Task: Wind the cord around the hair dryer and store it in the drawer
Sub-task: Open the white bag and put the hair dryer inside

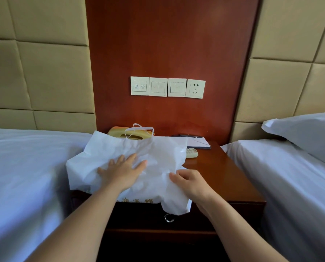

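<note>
While the left hand (122,172) lies flat, right-hand (191,183) grip pinching crinkled white bag (157,150).

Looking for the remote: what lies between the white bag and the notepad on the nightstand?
In the head view, a white remote control lies there, partly tucked under the white bag's right edge, before the notepad.

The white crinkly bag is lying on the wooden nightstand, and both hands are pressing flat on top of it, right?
Not quite. Only the left hand presses flat on the white crinkly bag. The right hand is curled, its grip pinching the bag's edge. The head view shows this. The bag does lie on the wooden nightstand.
</note>
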`<state>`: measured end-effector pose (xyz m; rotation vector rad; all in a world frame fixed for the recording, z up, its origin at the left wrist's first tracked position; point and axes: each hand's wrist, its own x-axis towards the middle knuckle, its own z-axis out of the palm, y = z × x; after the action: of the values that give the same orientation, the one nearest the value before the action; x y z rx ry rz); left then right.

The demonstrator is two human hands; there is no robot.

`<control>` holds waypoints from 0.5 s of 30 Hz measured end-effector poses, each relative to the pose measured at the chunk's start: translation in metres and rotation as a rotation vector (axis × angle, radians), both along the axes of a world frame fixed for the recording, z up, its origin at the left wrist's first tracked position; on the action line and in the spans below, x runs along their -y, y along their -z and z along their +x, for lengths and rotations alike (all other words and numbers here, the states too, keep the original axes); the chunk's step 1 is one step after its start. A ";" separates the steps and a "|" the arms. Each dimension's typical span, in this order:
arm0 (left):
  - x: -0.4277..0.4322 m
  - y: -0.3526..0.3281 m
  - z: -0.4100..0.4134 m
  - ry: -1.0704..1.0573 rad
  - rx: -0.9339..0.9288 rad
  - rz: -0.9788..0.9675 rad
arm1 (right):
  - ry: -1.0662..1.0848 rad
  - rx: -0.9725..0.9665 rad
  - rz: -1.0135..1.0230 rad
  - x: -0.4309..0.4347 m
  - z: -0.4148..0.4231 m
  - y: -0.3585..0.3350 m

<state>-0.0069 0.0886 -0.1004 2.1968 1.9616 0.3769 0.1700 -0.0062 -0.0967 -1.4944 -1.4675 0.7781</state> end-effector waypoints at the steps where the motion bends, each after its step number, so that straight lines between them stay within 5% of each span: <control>1: 0.001 0.000 0.003 -0.005 0.004 0.012 | 0.018 -0.021 0.046 0.003 0.002 0.000; 7: 0.005 0.009 0.016 -0.005 0.029 0.102 | 0.307 -0.120 0.220 0.027 0.017 0.024; 15: 0.029 0.018 0.035 0.206 0.018 0.206 | 0.745 -0.075 0.129 0.012 0.040 0.015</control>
<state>0.0286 0.0599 -0.1185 2.4824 1.7332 0.5877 0.2096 -0.0185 -0.1115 -1.7156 -0.7794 0.2716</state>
